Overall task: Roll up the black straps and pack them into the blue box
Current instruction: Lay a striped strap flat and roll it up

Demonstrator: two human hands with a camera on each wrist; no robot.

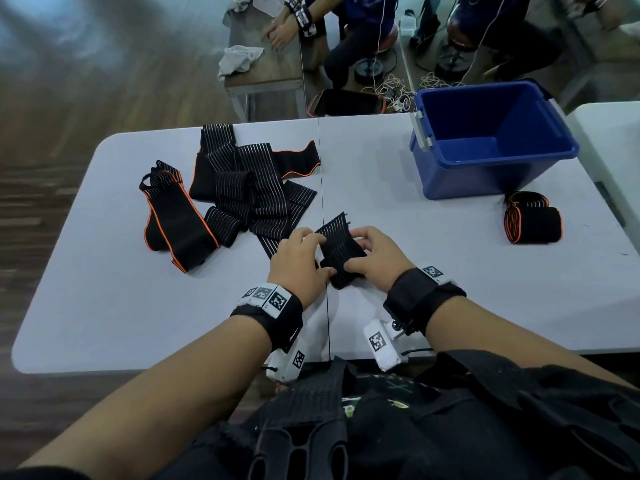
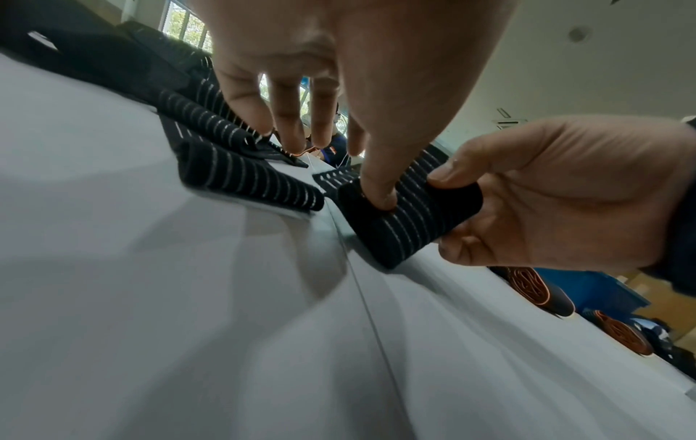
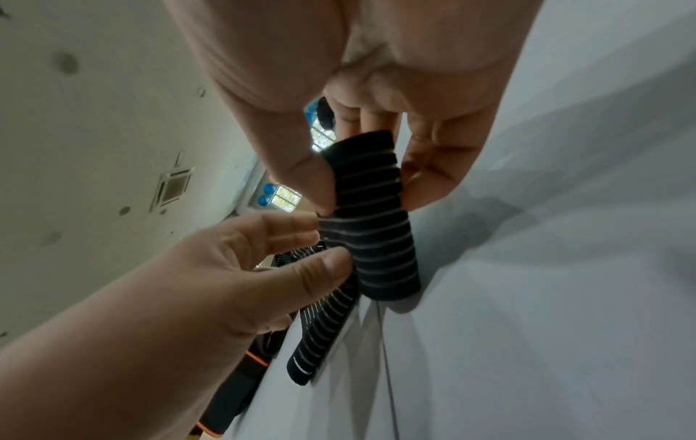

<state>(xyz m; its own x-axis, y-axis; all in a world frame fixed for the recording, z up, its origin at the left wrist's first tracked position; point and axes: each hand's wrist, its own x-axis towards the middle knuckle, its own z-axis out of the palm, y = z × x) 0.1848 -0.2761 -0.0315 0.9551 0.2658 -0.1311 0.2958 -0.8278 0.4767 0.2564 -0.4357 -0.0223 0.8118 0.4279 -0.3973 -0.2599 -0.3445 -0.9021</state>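
We have the striped strap (image 1: 341, 252) at the table's near middle, left hand (image 1: 298, 263) and right hand (image 1: 377, 258) both pinching its small roll. It looks soft, light and springy, so we judge gripping the roll's ends keeps it tight.

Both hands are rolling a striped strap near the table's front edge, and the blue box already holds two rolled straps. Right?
Not quite: in the head view the blue box is empty; the two rolled straps lie on the table beside it. The rest holds.
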